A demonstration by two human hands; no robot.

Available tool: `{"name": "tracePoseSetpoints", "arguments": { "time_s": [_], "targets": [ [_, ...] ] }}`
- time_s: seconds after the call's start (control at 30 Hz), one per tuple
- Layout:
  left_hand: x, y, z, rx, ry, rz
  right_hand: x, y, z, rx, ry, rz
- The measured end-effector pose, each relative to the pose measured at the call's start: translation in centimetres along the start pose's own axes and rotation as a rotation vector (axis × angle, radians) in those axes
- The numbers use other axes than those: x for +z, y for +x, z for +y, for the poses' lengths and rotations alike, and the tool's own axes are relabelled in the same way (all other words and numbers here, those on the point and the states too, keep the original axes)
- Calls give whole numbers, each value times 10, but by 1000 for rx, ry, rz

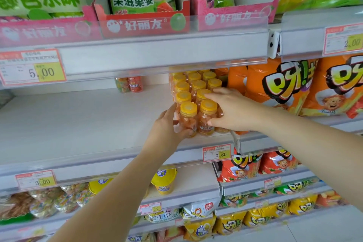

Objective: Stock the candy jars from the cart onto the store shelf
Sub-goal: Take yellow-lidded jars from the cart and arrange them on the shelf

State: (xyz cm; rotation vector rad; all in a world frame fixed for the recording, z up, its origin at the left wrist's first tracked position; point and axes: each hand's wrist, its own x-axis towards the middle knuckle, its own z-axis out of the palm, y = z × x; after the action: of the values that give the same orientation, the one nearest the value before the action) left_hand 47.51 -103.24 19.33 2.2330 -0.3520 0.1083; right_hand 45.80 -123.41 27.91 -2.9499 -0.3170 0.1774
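Grips the front-left jar point(187, 119) with the left hand point(167, 126), thumb up its side, fingers curled round its lower front. Lays the right hand point(230, 111) unclenched over the right side of the candy jars point(198, 85), fingers stretched flat across the lids, thumb pressing the front-right jar point(207, 118). Packed in tight rows on the smooth white shelf point(78, 124), at its right end, just beside glossy orange snack bags point(284, 88). Small cylinders of clear plastic, orange sweets showing through, capped with ribbed yellow lids, round and flat-topped. All upright, long axis vertical, lids up, rows running front to back. Far back, standing apart: two more jars point(129, 84), blurred.
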Motion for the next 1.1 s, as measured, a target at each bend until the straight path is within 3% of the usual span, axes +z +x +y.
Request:
{"name": "tracePoseSetpoints", "arguments": {
  "time_s": [0.4, 0.53, 0.63, 0.73, 0.8, 0.9, 1.1],
  "targets": [
    [0, 8, 0, -63, 27, -64, 15, 3, 0, -1, 37, 88],
    [-4, -8, 12, -51, 69, -7, 16, -3, 1, -8, 22, 111],
    [-8, -35, 23, -9, 77, 95, 23, -20, -2, -64, -26, 258],
    [-10, -76, 24, 100, 35, 178, 45, -50, -18, -251, 53, 520],
    [-9, -109, 17, 142, 21, 183, 69, -70, -30, -366, 125, 582],
    [-4, -158, -13, 96, 37, 142, 112, -97, -49, -403, 240, 439],
    [-6, -248, -99, -218, 24, -10, 203, -123, -98, -261, 435, 76]
  ]
}}
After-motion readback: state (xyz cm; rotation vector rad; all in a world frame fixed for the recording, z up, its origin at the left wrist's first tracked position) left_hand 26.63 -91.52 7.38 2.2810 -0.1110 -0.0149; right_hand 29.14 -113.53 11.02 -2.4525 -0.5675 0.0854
